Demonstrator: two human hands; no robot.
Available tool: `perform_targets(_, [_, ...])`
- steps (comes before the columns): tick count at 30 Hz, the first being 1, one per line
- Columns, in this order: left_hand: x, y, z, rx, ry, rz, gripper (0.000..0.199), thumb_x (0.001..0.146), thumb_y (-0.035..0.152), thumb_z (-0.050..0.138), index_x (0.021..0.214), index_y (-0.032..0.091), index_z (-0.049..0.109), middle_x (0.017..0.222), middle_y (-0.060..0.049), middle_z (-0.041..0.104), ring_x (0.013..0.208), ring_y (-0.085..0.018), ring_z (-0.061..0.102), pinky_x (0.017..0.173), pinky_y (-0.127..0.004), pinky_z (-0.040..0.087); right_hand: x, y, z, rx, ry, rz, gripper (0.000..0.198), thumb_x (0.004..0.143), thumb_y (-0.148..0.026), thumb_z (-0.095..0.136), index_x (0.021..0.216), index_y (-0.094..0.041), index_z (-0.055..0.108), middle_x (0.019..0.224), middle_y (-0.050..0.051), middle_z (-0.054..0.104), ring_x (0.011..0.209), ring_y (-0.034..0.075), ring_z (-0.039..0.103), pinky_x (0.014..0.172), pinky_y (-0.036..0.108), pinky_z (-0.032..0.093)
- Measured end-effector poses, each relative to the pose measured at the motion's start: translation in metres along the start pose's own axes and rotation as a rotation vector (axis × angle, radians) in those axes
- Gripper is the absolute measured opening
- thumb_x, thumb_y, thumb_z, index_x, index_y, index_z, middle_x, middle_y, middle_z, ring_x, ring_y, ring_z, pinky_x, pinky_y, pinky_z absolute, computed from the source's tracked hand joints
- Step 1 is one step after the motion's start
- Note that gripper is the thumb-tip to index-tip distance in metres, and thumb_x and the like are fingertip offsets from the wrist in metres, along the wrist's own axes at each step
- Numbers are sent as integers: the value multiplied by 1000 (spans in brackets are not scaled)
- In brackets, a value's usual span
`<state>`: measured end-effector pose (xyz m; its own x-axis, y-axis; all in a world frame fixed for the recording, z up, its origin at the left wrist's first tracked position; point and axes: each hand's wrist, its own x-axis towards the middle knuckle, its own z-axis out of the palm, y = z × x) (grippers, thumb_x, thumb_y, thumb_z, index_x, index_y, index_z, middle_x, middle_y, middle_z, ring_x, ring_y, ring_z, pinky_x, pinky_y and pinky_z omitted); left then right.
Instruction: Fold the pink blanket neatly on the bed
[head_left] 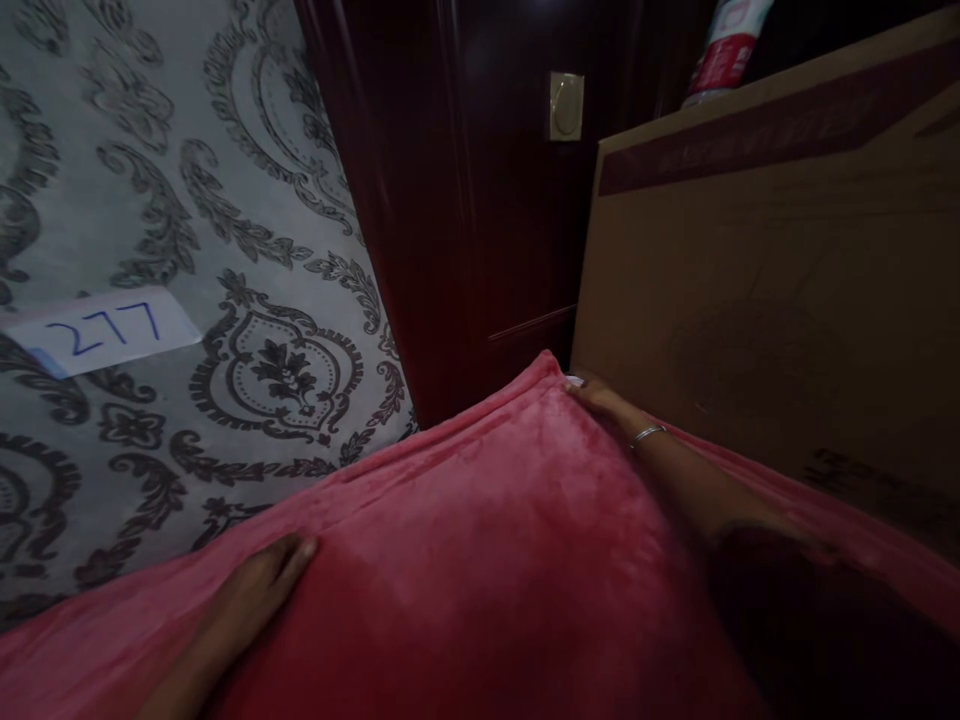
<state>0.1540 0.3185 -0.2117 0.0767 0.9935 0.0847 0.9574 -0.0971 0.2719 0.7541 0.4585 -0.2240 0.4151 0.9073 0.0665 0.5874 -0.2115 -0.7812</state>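
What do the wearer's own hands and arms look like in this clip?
Both the left hand and the right hand are ungloved. A thin silvery bangle circles the right wrist, and a dark sleeve covers that arm higher up. The left wrist shows no bangle; no left sleeve is in view.

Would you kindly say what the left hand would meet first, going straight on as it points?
More of the pink blanket under the left hand; beyond its edge, probably the dark red panel, though depth is unclear.
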Motion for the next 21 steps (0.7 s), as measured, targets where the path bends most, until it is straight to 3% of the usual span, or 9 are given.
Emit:
perform_targets(3, [-4, 2, 3, 63, 17, -12, 46, 89, 57, 42, 99, 23, 71, 108, -9, 79, 106, -30, 72, 89, -34, 55, -13, 4, -9, -19, -29, -24, 18, 84, -32, 70, 80, -15, 71, 76, 8, 73, 73, 23, 67, 67, 29, 51])
perform_targets(6, [-8, 12, 0, 174, 108, -55, 48, 94, 53, 35, 112, 23, 68, 114, -10, 77, 106, -31, 72, 87, -37, 54, -20, 6, -17, -38, 28, -93, 14, 84, -28, 67, 89, -15, 70, 88, 7, 74, 84, 22, 67, 74, 27, 50])
perform_targets(12, [10, 42, -36, 391, 127, -80, 42, 97, 42, 32, 106, 20, 66, 105, -14, 76, 98, -32, 73, 84, -38, 54, -5, -6, -24, -73, 203, -131, 26, 89, -34, 60, 108, -17, 67, 109, 11, 72, 100, 25, 64, 84, 28, 48])
perform_targets(15, [24, 46, -34, 376, 72, -55, 38, 95, 35, 37, 109, 17, 68, 107, -14, 77, 99, -31, 73, 89, -40, 54, 0, -10, -13, -72, 176, -84, 24, 86, -33, 65, 102, -17, 70, 101, 11, 73, 93, 25, 66, 79, 29, 49])
perform_targets(18, [29, 39, -18, 332, 5, -66, 43, 95, 34, 37, 114, 15, 70, 120, -16, 74, 111, -29, 71, 98, -37, 52, -5, -7, -7, -55, 86, -42, 19, 83, -33, 70, 90, -16, 73, 85, 8, 73, 83, 23, 67, 74, 28, 49])
perform_targets(21, [30, 33, -8, 325, 9, -55, 47, 97, 35, 32, 119, 14, 69, 127, -15, 71, 117, -28, 68, 101, -36, 51, -19, 6, -23, -32, 7, 3, 19, 84, -34, 72, 84, -14, 73, 80, 8, 73, 76, 22, 67, 70, 28, 50])
